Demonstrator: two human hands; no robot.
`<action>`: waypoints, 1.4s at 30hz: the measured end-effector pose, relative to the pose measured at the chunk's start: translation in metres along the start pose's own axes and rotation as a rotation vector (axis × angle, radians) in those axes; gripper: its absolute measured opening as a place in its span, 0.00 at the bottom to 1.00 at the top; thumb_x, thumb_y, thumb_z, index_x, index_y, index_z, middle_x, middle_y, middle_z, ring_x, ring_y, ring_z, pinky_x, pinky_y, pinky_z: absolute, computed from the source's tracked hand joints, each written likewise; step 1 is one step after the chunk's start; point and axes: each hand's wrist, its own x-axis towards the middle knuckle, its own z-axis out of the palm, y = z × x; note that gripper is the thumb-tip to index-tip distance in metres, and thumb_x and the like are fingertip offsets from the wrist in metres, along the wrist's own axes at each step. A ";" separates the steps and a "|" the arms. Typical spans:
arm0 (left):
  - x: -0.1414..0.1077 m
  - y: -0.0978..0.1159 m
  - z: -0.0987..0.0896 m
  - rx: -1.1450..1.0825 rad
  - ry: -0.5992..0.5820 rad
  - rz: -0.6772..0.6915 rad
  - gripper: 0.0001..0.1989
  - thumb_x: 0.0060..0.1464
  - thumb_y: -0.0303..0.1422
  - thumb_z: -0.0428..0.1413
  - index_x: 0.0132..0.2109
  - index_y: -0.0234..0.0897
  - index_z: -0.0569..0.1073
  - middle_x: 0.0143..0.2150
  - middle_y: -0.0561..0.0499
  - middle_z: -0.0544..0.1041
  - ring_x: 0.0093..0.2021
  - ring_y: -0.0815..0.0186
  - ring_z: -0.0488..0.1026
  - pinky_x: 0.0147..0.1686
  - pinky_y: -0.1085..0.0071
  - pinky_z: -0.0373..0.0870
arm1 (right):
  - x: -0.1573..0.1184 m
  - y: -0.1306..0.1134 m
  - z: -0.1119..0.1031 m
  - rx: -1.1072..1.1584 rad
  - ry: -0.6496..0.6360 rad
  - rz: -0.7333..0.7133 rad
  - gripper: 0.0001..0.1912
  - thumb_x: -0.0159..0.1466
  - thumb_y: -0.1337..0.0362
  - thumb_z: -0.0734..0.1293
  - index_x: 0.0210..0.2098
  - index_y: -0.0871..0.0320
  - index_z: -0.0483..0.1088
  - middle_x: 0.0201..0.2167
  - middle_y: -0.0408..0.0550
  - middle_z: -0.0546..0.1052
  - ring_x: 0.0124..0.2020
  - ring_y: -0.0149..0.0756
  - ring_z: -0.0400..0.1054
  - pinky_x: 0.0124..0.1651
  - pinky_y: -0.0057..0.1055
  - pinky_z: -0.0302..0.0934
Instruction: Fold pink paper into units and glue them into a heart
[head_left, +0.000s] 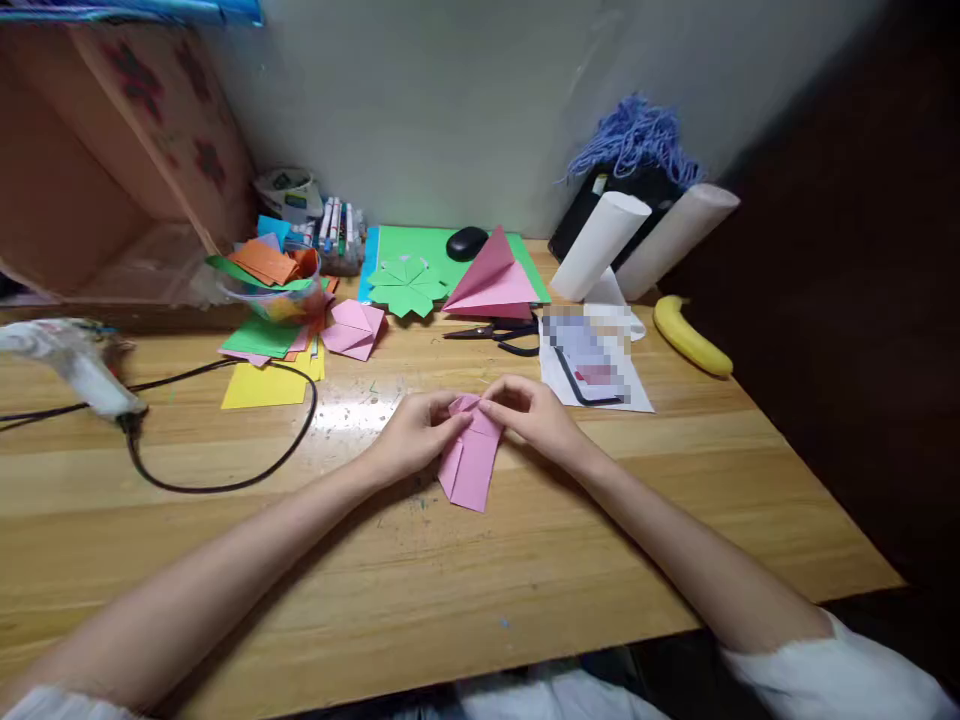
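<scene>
A folded piece of pink paper (pixel 475 470) is held just over the middle of the wooden table (pixel 585 560), its creases running lengthwise and across. My left hand (pixel 417 432) pinches its upper left part, thumb on the front face. At the top right corner, my right hand (pixel 534 418) grips the edge between thumb and fingers. The fingertips behind the paper are partly hidden. Beyond my hands lie black scissors (pixel 495 332), a pink folded paper cone (pixel 499 280) and a green paper flower (pixel 407 286).
To the left, a glue gun (pixel 75 365) trails a looped black cable (pixel 225 488). Coloured paper sheets (pixel 262 385) lie by a plastic bowl (pixel 281 300). A phone (pixel 589 360), white paper rolls (pixel 602 245) and a banana (pixel 690 338) are at the right. A wall closes the back.
</scene>
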 end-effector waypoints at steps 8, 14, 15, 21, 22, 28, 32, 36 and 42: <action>0.001 0.005 0.004 -0.046 0.037 -0.043 0.14 0.52 0.31 0.51 0.45 0.30 0.72 0.41 0.44 0.76 0.37 0.66 0.72 0.34 0.72 0.66 | 0.003 -0.001 -0.009 0.017 -0.057 0.089 0.08 0.53 0.64 0.66 0.30 0.62 0.71 0.28 0.46 0.74 0.29 0.29 0.68 0.32 0.27 0.63; 0.002 0.007 0.004 -0.079 0.058 -0.069 0.16 0.50 0.31 0.53 0.46 0.29 0.72 0.43 0.42 0.76 0.39 0.64 0.73 0.37 0.70 0.68 | 0.002 -0.003 -0.019 0.024 -0.087 0.202 0.10 0.52 0.62 0.68 0.31 0.63 0.72 0.25 0.47 0.76 0.24 0.29 0.69 0.27 0.27 0.64; 0.002 0.007 0.003 -0.088 0.061 -0.071 0.16 0.50 0.31 0.53 0.46 0.29 0.71 0.43 0.42 0.76 0.39 0.63 0.73 0.37 0.70 0.68 | 0.002 -0.004 -0.019 0.027 -0.073 0.216 0.10 0.51 0.62 0.69 0.30 0.63 0.71 0.23 0.47 0.76 0.23 0.29 0.69 0.27 0.27 0.64; 0.002 0.008 0.002 -0.027 0.056 -0.088 0.22 0.50 0.33 0.53 0.52 0.30 0.67 0.43 0.41 0.75 0.34 0.65 0.72 0.31 0.71 0.67 | 0.001 -0.005 -0.019 -0.017 -0.022 0.127 0.15 0.52 0.64 0.68 0.39 0.60 0.68 0.23 0.43 0.75 0.26 0.31 0.70 0.33 0.30 0.64; 0.001 0.008 0.001 -0.013 0.038 -0.086 0.23 0.50 0.33 0.53 0.54 0.30 0.66 0.42 0.41 0.75 0.32 0.66 0.71 0.29 0.72 0.66 | 0.001 -0.005 -0.017 -0.041 -0.032 0.076 0.14 0.53 0.63 0.68 0.39 0.59 0.68 0.25 0.44 0.75 0.28 0.31 0.70 0.35 0.30 0.64; -0.002 0.007 0.001 0.013 -0.035 -0.048 0.25 0.51 0.34 0.52 0.57 0.33 0.62 0.35 0.45 0.74 0.26 0.72 0.65 0.23 0.76 0.59 | 0.000 -0.001 -0.005 -0.025 -0.062 -0.030 0.09 0.56 0.60 0.64 0.30 0.61 0.69 0.29 0.46 0.74 0.30 0.31 0.68 0.34 0.28 0.61; -0.001 0.004 0.003 -0.007 -0.002 -0.032 0.27 0.51 0.34 0.52 0.58 0.33 0.60 0.30 0.49 0.73 0.24 0.72 0.64 0.23 0.77 0.59 | 0.000 -0.001 -0.004 -0.006 -0.033 0.028 0.08 0.54 0.62 0.66 0.30 0.62 0.70 0.30 0.47 0.75 0.31 0.32 0.69 0.35 0.29 0.62; 0.000 0.004 0.004 -0.069 0.034 -0.025 0.27 0.51 0.33 0.53 0.58 0.34 0.59 0.26 0.52 0.72 0.24 0.73 0.63 0.25 0.77 0.60 | 0.002 -0.002 -0.011 -0.020 -0.032 0.099 0.10 0.53 0.62 0.66 0.31 0.62 0.71 0.30 0.49 0.76 0.31 0.33 0.70 0.35 0.29 0.62; 0.000 0.004 0.002 -0.064 0.078 -0.034 0.27 0.50 0.33 0.54 0.58 0.35 0.60 0.21 0.57 0.66 0.21 0.75 0.58 0.21 0.79 0.55 | 0.004 -0.003 -0.023 -0.025 -0.047 0.118 0.08 0.52 0.65 0.67 0.31 0.62 0.71 0.27 0.47 0.77 0.31 0.32 0.71 0.35 0.27 0.62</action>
